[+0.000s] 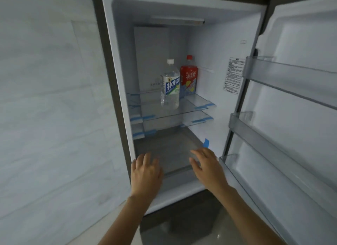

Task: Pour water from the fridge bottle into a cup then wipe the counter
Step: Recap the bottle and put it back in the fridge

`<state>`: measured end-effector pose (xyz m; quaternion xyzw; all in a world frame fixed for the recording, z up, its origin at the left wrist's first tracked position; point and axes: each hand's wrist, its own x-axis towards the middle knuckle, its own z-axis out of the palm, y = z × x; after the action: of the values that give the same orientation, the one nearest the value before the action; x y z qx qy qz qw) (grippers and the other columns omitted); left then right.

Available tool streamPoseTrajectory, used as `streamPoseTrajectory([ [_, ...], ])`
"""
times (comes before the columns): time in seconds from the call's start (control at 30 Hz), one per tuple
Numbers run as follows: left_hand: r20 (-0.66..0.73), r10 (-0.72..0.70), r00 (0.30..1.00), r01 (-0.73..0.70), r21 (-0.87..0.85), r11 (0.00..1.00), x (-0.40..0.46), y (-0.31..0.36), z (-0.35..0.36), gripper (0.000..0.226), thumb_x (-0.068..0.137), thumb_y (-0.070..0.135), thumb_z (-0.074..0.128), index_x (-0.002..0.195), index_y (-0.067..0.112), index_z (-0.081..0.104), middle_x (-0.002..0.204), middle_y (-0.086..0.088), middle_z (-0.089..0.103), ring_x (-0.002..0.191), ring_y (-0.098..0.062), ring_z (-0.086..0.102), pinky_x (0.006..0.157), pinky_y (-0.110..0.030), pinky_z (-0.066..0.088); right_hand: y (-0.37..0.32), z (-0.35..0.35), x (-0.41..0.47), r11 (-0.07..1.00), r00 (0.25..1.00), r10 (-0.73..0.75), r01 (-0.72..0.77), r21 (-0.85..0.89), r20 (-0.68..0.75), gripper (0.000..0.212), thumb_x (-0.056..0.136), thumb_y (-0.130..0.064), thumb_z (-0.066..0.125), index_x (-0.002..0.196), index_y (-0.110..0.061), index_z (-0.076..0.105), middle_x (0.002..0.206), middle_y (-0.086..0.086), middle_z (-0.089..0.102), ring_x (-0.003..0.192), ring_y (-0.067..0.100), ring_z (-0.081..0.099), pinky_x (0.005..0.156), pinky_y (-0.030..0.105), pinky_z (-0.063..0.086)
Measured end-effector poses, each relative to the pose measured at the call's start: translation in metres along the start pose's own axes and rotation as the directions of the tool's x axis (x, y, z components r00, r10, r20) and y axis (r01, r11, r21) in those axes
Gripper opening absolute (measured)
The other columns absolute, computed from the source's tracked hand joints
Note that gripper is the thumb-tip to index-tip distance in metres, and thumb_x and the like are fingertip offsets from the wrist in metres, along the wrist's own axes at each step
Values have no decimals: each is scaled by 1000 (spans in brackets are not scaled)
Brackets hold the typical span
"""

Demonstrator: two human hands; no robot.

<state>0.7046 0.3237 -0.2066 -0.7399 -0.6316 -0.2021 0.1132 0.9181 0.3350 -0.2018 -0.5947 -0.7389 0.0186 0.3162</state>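
The fridge stands open in front of me. A clear water bottle (pixel 170 84) with a white cap and a blue-and-white label stands upright on the upper glass shelf (pixel 171 112). Behind it to the right stands a red-capped bottle (pixel 189 76) with a red label. My left hand (pixel 145 173) and my right hand (pixel 207 167) are both raised side by side at the fridge's lower front, fingers relaxed, holding nothing. Both hands are well below the shelf with the bottles.
The fridge door (pixel 295 106) is swung open on the right, with several transparent door racks. A second glass shelf (pixel 193 121) sits just under the first, and a grey drawer cover (pixel 169 150) lies below. A pale tiled wall (pixel 51 108) fills the left.
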Motion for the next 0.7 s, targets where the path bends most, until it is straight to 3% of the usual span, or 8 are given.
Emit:
streamPoseTrajectory([
  [0.07, 20, 24, 1000, -24, -12, 1000, -29, 1, -10, 32, 73, 25, 77, 101, 10, 71, 107, -17, 67, 96, -40, 64, 81, -51, 54, -7, -14, -33, 1000, 998, 27, -27, -9, 65, 51, 95, -47, 37, 127, -12, 57, 126, 7, 57, 122, 24, 49, 99, 39, 46],
  [0.13, 41, 41, 998, -39, -43, 998, -52, 5, -19, 37, 70, 23, 81, 103, 8, 71, 107, -18, 66, 96, -40, 64, 80, -50, 54, -12, -26, -61, 999, 995, 38, -36, -25, 89, 46, 97, -42, 40, 131, -13, 53, 132, 8, 54, 127, 24, 45, 102, 39, 44],
  [0.23, 20, 60, 998, -58, -79, 995, -81, 14, -28, 35, 71, 19, 80, 103, 7, 70, 105, -20, 66, 93, -42, 64, 78, -50, 53, -13, -43, -98, 999, 994, 38, -34, -39, 99, 41, 98, -31, 47, 133, -10, 52, 134, 10, 53, 128, 26, 45, 102, 40, 45],
  [0.43, -2, 78, 997, -78, -132, 988, -125, 49, -39, 33, 84, 26, 63, 112, 9, 66, 115, -19, 64, 102, -42, 61, 89, -51, 49, -3, -77, -156, 993, 998, 60, -56, -100, 28, 38, 96, -33, 50, 127, -10, 56, 130, 12, 57, 121, 29, 52, 96, 41, 50],
  [0.57, 45, 105, 993, -95, -175, 980, -151, 88, -43, 41, 88, 31, 63, 124, 10, 60, 122, -17, 60, 112, -40, 56, 97, -52, 44, 9, -108, -197, 992, 999, 34, -38, -116, -37, 37, 96, -34, 49, 122, -9, 59, 125, 12, 60, 117, 29, 55, 91, 38, 50],
  [0.7, 32, 156, 987, -149, -156, 976, -175, 140, -46, 39, 86, 28, 67, 119, 7, 63, 113, -20, 64, 100, -43, 61, 87, -51, 49, 25, -148, -245, 994, 995, 8, -18, -108, -96, 45, 96, -40, 37, 119, -9, 61, 120, 11, 61, 114, 27, 55, 90, 37, 50],
])
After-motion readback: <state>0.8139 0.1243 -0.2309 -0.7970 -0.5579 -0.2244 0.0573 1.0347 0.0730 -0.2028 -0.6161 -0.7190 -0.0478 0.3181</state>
